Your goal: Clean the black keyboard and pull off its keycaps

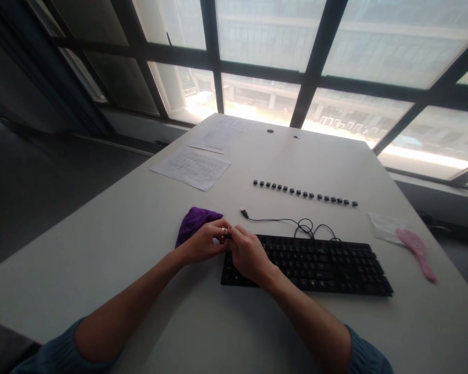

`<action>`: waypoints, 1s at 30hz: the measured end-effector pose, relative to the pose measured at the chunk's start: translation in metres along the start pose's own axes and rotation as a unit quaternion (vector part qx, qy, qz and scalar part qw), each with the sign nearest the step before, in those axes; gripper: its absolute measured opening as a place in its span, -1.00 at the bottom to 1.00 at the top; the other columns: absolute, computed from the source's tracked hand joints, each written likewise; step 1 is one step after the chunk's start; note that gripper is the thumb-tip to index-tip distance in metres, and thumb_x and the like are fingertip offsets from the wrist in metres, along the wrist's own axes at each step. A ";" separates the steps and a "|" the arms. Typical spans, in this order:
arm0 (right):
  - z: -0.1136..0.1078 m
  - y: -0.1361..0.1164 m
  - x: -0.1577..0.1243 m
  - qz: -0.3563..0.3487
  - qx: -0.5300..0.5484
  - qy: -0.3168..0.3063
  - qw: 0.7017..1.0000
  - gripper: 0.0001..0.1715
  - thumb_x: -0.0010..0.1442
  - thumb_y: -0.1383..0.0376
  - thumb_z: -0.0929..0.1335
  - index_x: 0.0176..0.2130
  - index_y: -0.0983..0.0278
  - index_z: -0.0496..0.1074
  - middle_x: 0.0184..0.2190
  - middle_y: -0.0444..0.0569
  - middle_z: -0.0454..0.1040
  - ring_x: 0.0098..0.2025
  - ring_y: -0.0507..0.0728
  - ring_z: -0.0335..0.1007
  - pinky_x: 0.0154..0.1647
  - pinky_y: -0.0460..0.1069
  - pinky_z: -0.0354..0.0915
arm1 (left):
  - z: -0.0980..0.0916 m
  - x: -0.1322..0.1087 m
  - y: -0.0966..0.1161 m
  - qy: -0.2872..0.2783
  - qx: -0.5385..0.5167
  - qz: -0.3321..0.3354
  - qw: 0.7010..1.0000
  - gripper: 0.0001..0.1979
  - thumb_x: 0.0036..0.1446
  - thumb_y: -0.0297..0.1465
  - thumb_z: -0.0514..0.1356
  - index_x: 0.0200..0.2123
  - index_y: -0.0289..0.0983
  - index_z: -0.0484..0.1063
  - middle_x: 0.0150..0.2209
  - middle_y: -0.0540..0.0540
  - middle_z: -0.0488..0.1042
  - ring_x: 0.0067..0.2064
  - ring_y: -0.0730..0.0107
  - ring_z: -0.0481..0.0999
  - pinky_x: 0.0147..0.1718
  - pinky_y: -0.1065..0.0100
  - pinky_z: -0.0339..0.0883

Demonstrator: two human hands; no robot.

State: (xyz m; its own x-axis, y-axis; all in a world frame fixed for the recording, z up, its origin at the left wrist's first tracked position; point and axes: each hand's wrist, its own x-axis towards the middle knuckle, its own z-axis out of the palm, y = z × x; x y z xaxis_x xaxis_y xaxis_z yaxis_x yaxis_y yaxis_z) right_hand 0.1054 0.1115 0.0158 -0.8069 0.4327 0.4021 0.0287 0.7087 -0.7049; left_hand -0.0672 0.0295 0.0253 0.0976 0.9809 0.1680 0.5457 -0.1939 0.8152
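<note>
A black keyboard (320, 265) lies on the white table (148, 244), its cable (292, 222) looping behind it to a loose plug. Both my hands meet at the keyboard's far left corner. My left hand (203, 243) is closed in a pinch on a small metallic tool, fingers together. My right hand (249, 253) rests over the left keys, its fingers pinched against the same spot; what it holds is too small to name. A purple cloth (193, 222) lies just behind my left hand. A row of several black keycaps (304, 194) sits farther back.
Printed paper sheets (191, 167) lie at the back left of the table. A pink brush (417, 250) rests on a thin plastic sheet at the right edge. Large windows with dark frames rise behind the table. Dark floor lies to the left.
</note>
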 end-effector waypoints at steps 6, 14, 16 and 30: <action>0.001 0.004 -0.002 0.023 0.022 0.033 0.999 -0.84 0.35 0.42 0.21 -0.25 0.24 0.33 -0.31 -0.04 0.39 -0.33 0.10 0.29 -0.28 -0.03 0.22 | 0.009 0.000 -0.006 0.011 0.011 -0.017 1.000 -0.89 0.15 -0.38 0.30 -0.35 -0.31 0.48 -0.20 -0.08 0.38 -0.26 0.42 0.43 -0.35 0.43 0.39; 0.002 0.009 -0.002 0.022 0.049 0.046 0.997 -0.82 0.37 0.37 0.21 -0.30 0.22 0.31 -0.33 -0.07 0.36 -0.32 0.09 0.27 -0.28 -0.05 0.19 | 0.016 0.001 -0.005 0.061 0.033 -0.048 0.996 -0.91 0.16 -0.38 0.28 -0.29 -0.28 0.51 -0.21 -0.08 0.43 -0.26 0.38 0.46 -0.29 0.39 0.42; 0.001 0.010 -0.002 0.021 0.056 0.050 0.997 -0.81 0.37 0.36 0.21 -0.31 0.22 0.30 -0.33 -0.08 0.35 -0.33 0.09 0.27 -0.27 -0.05 0.20 | 0.019 0.001 -0.002 0.072 0.050 -0.047 0.995 -0.92 0.17 -0.39 0.25 -0.34 -0.27 0.51 -0.22 -0.07 0.43 -0.26 0.38 0.46 -0.28 0.39 0.40; -0.003 0.009 0.002 0.024 0.095 0.052 0.994 -0.78 0.39 0.31 0.22 -0.33 0.22 0.32 -0.35 -0.09 0.33 -0.32 0.08 0.26 -0.24 -0.06 0.22 | 0.027 0.001 -0.005 0.129 0.087 -0.035 0.987 -0.83 0.18 -0.48 0.17 -0.47 -0.29 0.43 -0.37 -0.02 0.43 -0.34 0.42 0.40 -0.36 0.43 0.30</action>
State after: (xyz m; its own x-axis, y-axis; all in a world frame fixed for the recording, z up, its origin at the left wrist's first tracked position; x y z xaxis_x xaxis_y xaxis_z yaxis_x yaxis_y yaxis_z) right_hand 0.1054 0.1203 0.0118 -0.7416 0.5256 0.4169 -0.0543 0.5724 -0.8182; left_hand -0.0474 0.0321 0.0060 -0.1476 0.9519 0.2686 0.6801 -0.0995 0.7263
